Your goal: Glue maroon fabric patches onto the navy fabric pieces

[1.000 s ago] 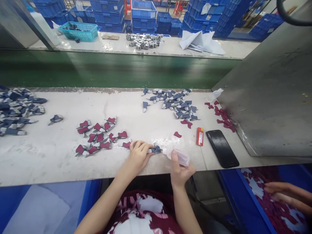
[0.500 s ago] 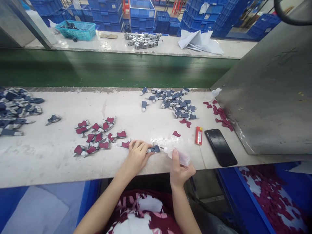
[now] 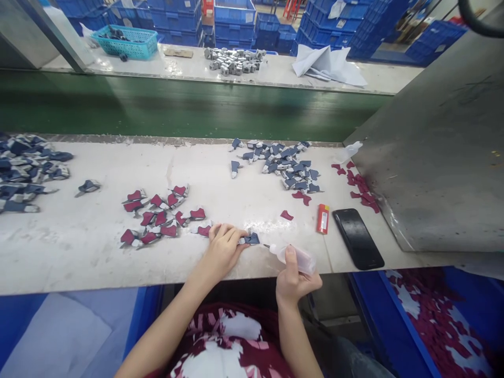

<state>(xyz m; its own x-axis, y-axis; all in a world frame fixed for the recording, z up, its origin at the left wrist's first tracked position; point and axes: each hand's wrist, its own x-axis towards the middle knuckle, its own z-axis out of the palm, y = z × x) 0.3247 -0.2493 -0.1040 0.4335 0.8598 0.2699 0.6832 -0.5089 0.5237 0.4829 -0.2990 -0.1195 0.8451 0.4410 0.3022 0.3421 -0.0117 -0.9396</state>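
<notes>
Near edge of a pale worktable (image 3: pixel 205 163), both bare hands occupied. Left hand (image 3: pixel 222 250) curled, fingers bunched side by side and nearly closed on a navy-and-grey part (image 3: pixel 252 239), which juts out from the fingertips toward the right; what the thumb does underneath, I cannot make out. Part sits low at the tabletop, long axis roughly left to right, following the table's near edge, navy end facing right, paler end tucked in at the hand. Right hand (image 3: pixel 296 282) wrapped firmly around a translucent squeeze bottle (image 3: pixel 302 259), thumb laid on its upper side, fingers folded below. Bottle tipped well over; its long axis slants, the thin dark nozzle tip (image 3: pixel 267 245) pointing left and slightly away from the person, base pointing right and a little nearer. Tip is just beside the navy end, a narrow gap showing; bottle and part lie almost in line. Left of the left hand, a loose cluster of maroon-faced parts (image 3: pixel 160 218), turned various ways, one close against the knuckles. Toward the far edge, a heap of navy parts (image 3: pixel 293 169). Beyond the bottle, a single maroon piece (image 3: pixel 287 215). Right of it, a red lighter (image 3: pixel 323 219) aimed nearly straight away from the person, and a black phone (image 3: pixel 357 239), far end leaning left.
</notes>
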